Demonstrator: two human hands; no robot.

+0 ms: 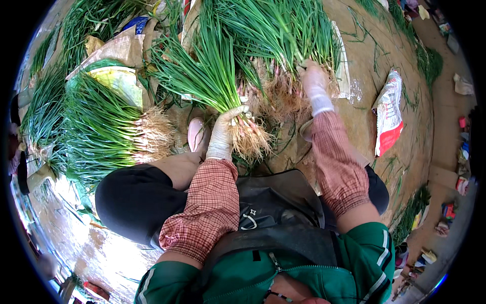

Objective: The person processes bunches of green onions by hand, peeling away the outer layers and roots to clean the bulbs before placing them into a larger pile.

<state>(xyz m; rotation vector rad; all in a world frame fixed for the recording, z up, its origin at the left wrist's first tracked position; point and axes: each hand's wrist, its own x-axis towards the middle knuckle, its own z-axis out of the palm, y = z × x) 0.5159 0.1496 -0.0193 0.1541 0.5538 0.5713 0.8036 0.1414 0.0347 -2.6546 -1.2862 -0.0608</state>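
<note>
My left hand (223,130), in a pale glove, is closed round a bunch of spring onions (205,76). Their green leaves fan up and away, and the pinkish bulbs and tan roots stick out below my fingers. To the right, my gloved right hand (315,83) pinches spring onion stalks at the near edge of a large loose heap of spring onions (273,25). The heap's roots hang toward me. Part of my right fingers is hidden among the leaves. Left of my knee, a thick stack of spring onions (101,131) lies with its roots (156,133) pointing right.
A white and red plastic sack (389,114) lies on the wet brown floor (362,121) at the right. Cardboard and sacking (114,53) lie at the far left, near a yellowish round lid-like piece (119,81). My knees and a pink shoe (197,134) are close by.
</note>
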